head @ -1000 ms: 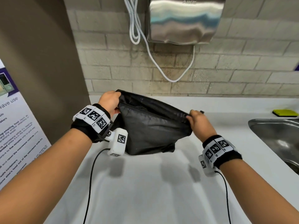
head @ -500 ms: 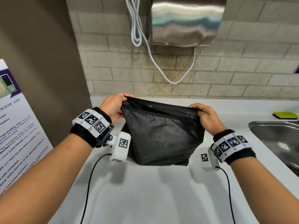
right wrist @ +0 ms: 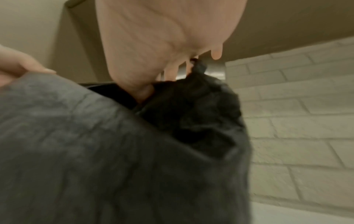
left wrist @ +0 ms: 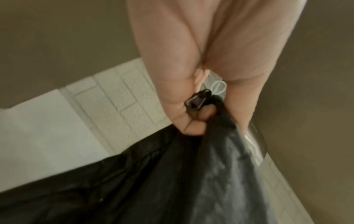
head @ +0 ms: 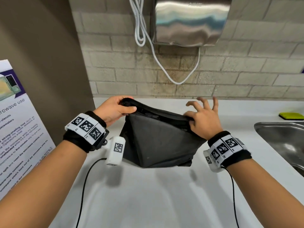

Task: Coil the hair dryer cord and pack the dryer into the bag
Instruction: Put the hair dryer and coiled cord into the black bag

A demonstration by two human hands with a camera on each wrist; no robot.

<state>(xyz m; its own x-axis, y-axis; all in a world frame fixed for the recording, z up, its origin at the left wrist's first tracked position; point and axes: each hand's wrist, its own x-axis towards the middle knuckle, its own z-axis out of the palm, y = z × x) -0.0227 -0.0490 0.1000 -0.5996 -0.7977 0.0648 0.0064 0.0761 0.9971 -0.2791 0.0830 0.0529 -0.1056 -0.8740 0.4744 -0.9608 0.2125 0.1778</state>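
A black fabric bag stands upright on the white counter, its zipped top partly open. My left hand grips its top left corner, and the left wrist view shows the zipper pull caught between the curled fingers. My right hand rests at the top right corner with fingers spread and raised. In the right wrist view its thumb dips into the bag opening. A dark ribbed part shows just inside the mouth; the hair dryer and its cord are otherwise hidden.
A steel sink is sunk into the counter at right, with a yellow-green sponge behind it. A steel wall dryer with a looped white cord hangs on the brick wall. A brown panel and a poster stand at left.
My right hand has released its grip on the bag's top right corner and spread its fingers. The bag's mouth now sags at that side. The left hand keeps its hold.
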